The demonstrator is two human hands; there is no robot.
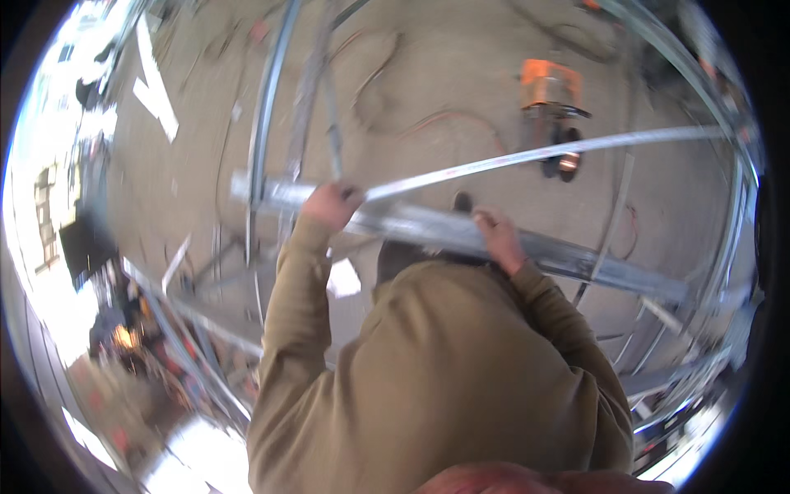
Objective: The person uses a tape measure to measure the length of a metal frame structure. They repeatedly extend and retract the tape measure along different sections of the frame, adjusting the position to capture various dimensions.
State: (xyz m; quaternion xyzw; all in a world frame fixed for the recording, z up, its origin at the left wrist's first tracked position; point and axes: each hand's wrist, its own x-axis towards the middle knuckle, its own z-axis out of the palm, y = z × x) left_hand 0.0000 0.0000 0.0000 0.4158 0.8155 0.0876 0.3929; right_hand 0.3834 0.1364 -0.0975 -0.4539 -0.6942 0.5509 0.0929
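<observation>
A long galvanised metal beam [420, 226] crosses in front of my body, its right part slanting nearer to me. My left hand [331, 206] is closed at the beam's far edge, at the end of a long pale strip [527, 156] that looks like a tape measure blade. The strip stretches away to the right toward the metal frame [732, 136]. My right hand [499, 239] is curled over the beam near its middle. Motion blur hides the finer details of the fingers.
Upright metal bars [271, 99] stand beyond my left hand. An orange boxy object [550, 82] with dark parts sits on the concrete floor [428, 49], among cables [444, 114]. White strips [156, 99] lie at far left. An orange glow [123, 336] shows at lower left.
</observation>
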